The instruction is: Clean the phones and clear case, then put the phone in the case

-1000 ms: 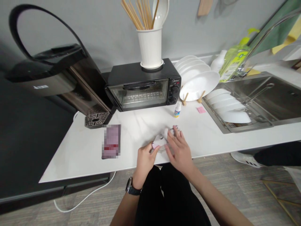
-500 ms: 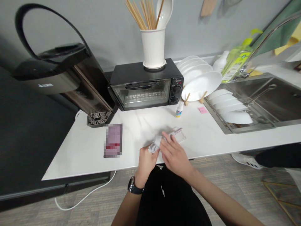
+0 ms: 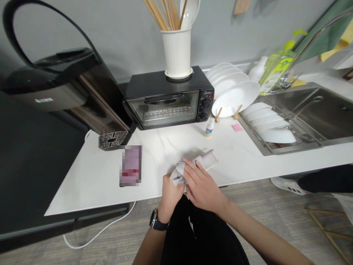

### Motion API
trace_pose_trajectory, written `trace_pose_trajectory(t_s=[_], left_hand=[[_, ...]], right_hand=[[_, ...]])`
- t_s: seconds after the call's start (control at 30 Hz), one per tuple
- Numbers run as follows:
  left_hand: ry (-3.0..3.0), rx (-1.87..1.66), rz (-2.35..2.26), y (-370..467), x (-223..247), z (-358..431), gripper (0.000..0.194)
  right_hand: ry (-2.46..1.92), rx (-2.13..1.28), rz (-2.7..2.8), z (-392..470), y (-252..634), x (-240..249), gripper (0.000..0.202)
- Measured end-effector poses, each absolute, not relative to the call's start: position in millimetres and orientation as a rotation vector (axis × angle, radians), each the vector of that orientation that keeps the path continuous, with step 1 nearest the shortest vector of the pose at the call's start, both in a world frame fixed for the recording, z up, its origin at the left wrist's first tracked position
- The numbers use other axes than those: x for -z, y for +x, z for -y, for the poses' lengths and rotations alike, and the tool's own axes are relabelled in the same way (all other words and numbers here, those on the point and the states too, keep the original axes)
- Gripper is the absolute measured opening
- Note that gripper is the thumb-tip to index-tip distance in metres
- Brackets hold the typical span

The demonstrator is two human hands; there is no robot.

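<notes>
My left hand (image 3: pixel 172 191), with a watch on the wrist, is closed around a crumpled light grey cloth (image 3: pixel 178 173) at the counter's front edge. From the right, my right hand (image 3: pixel 202 187) presses on the same cloth with its fingers together. Whether anything is wrapped inside the cloth is hidden. Just beyond my right fingers lies a flat clear plastic case (image 3: pixel 211 161) with a strip of purplish print. A small white bottle (image 3: pixel 209 128) with a blue and yellow label stands farther back.
A pixelated purple phone-shaped item (image 3: pixel 131 165) lies on the left of the white counter (image 3: pixel 82 180). Behind are a water dispenser (image 3: pixel 91 99), a toaster oven (image 3: pixel 168 106) and racked plates (image 3: pixel 234 97). A sink (image 3: pixel 309 117) is at right; a person's shoe (image 3: pixel 288 186) shows below.
My right fingers have shifted slightly left over the cloth, and more of the cloth shows above my left hand. The camera view has moved a little.
</notes>
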State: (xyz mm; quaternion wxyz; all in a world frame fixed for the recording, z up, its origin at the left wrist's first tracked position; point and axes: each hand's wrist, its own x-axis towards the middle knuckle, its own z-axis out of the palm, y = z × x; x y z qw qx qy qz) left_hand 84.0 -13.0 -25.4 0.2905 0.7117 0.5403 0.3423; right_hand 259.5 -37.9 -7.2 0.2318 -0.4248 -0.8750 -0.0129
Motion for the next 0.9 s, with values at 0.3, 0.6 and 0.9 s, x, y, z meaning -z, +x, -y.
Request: trace_pose_trajectory(t_s=[0.3,0.6,0.9], left_hand=[[2.04,-0.917,-1.402,84.1,22.7,12.8,0.022],[2.018,-0.918,-1.374,82.8,24.2,15.0,0.028],[2.103,-0.898,-1.362,79.6,29.3,12.3,0.014]], right_hand=[[-1.382,0.168,2.103,22.2,272.2,25.2,0.074],[-1.389,0.154,2.09,14.8,279.1,12.7,0.062],[-1.171,0.172,2.281,20.9,257.6,17.9,0.064]])
